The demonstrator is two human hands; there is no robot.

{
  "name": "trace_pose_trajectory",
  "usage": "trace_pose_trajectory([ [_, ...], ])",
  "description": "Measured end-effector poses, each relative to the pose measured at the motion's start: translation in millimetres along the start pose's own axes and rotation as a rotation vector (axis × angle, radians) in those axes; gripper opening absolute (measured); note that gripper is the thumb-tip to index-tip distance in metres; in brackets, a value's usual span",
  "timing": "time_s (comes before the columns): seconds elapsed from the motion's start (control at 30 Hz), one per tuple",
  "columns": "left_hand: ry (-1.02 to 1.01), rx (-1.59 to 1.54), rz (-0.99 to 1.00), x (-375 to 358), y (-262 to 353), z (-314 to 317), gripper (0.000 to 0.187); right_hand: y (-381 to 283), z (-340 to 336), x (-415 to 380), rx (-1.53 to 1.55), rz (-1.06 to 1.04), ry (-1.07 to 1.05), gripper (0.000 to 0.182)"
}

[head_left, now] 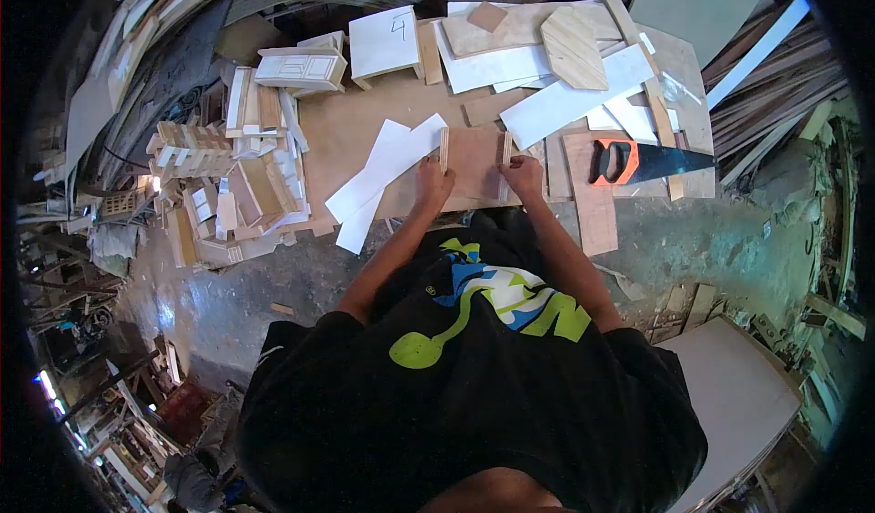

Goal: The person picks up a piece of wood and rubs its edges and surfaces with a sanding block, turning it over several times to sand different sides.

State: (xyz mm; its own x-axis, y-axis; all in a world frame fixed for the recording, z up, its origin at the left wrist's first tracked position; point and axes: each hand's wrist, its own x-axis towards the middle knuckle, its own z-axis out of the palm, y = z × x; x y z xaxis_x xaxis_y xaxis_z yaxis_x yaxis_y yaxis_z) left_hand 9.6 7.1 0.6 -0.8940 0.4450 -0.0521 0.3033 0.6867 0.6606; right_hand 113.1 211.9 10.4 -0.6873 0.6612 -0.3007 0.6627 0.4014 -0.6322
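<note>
Plywood-topped worktop [365,130] cluttered, brown panel [474,162] at near edge, flanked by upright strips, left hand [435,183] and right hand [523,174] each pinching one; probably mid-fitting, next calling for squaring and fixing.

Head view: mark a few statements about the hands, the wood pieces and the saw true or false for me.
1. The left hand and right hand sit at opposite sides of the brown board. True.
2. A thin wood strip stands by the left hand. True.
3. The handsaw is in the right hand. False: it lies on the bench, apart from that hand.
4. The saw handle is blue. False: it is orange and black.
5. White strips lie left of the board. True.
</note>
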Motion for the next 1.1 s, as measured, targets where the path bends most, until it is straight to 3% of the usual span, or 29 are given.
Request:
trace_pose_trajectory([
  [0.27, -0.052, 0.047, -0.093, -3.5, 21.9, -9.9, 0.041, -1.1, -2.9, -4.2, 0.092, 0.028, -0.005, 0.044],
  [0.37, 0.069, 0.027, -0.011, -2.1, 6.9, 5.8, 0.037, -10.0, -8.3, -11.1, 0.103, 0.014, 0.017, 0.039],
  [0.47, 0.032, 0.062, -0.027, 4.0, 15.6, -12.3, 0.032, -24.8, -16.6, -19.8, 0.174, -0.078, 0.114, 0.035],
  [0.6, 0.116, -0.221, -0.144, 12.4, 22.4, -36.3, 0.028, -11.4, 0.0, 0.2, 0.184, -0.088, 0.008, 0.033],
  [0.77, -0.149, -0.845, -0.315, 35.7, 18.7, -46.9, 0.027, 1.7, -2.8, 15.7, 0.035, -0.263, 0.247, 0.034],
  [0.83, -0.288, -1.067, -0.435, 37.3, 48.7, -70.0, 0.029, 4.7, -17.6, 18.9, 0.088, -0.276, 0.265, 0.032],
  [0.9, -0.295, -1.151, -0.413, 37.0, 69.9, -79.7, 0.029, 7.8, -39.3, 18.5, 0.237, -0.234, 0.218, 0.028],
  [1.0, -0.274, -1.231, -0.385, 36.1, 92.2, -88.2, 0.029, 42.5, -57.4, 38.9, 0.121, -0.302, 0.285, 0.022],
  [1.1, -0.271, -1.254, -0.364, 38.1, 84.0, -84.4, 0.027, 52.8, -85.7, 52.4, 0.090, -0.172, 0.243, 0.019],
])
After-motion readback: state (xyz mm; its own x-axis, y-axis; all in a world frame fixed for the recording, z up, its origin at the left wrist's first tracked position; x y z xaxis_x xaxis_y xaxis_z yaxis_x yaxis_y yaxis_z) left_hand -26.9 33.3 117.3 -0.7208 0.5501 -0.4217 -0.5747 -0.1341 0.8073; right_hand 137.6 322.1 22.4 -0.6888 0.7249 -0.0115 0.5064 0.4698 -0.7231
